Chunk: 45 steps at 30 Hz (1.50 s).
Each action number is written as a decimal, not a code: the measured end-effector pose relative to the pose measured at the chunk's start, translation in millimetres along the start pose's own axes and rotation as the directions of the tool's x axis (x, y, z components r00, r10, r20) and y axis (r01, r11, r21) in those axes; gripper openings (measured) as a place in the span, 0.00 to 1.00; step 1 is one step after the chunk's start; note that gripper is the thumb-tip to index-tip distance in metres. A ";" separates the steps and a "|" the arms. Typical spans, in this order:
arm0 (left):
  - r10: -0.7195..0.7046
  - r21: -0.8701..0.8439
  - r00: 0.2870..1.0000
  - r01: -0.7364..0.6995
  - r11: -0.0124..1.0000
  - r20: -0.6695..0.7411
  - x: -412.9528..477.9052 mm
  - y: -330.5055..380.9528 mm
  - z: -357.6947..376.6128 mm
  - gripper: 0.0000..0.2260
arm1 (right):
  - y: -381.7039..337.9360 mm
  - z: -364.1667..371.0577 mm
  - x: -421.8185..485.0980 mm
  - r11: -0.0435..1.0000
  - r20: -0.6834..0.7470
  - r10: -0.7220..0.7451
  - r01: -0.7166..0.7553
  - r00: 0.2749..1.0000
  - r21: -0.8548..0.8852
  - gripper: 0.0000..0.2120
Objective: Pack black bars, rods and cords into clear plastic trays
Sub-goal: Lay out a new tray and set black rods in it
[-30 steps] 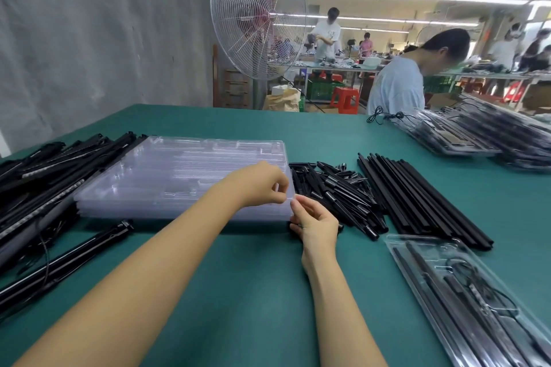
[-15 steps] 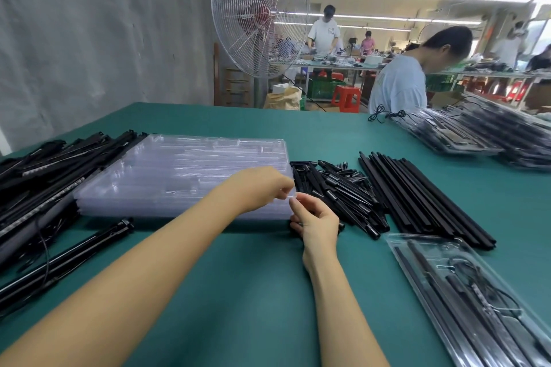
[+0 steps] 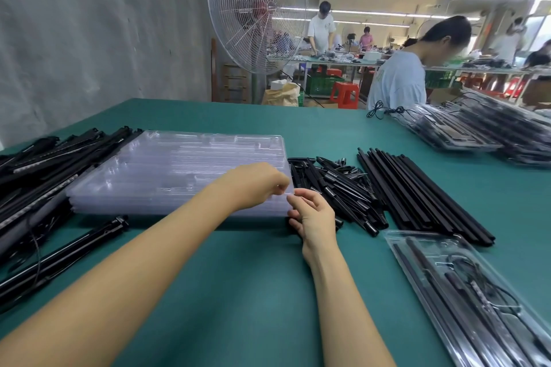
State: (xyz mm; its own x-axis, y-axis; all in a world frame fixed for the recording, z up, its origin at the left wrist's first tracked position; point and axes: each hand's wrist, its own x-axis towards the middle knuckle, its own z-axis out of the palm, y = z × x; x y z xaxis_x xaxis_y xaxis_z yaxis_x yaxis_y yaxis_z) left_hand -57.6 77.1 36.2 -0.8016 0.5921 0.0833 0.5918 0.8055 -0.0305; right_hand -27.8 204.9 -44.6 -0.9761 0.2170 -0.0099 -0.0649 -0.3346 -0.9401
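left hand (image 3: 256,185), right hand (image 3: 313,216) pinching tray stack (image 3: 179,170)

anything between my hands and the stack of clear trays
Nothing visible does. The left hand and right hand pinch the near right corner of the stack of clear plastic trays, and nothing lies on top of it.

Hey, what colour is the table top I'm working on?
The table top is a plain teal green with no pattern, shown in the head view.
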 end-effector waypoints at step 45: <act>-0.285 -0.615 0.952 0.159 0.773 -0.112 -6.2 -8.6 25.1 0.04 | 4.6 6.9 -6.8 0.991 -0.068 -0.131 0.128 0.989 -0.042 0.04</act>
State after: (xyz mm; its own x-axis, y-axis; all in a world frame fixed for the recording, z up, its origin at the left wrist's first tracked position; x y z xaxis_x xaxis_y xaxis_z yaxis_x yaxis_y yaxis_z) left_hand -59.9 67.1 11.0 -0.9222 0.3313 0.1997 0.3822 0.7012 0.6018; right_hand -22.9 195.5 -46.4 -0.9428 0.3209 0.0899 -0.1805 -0.2651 -0.9472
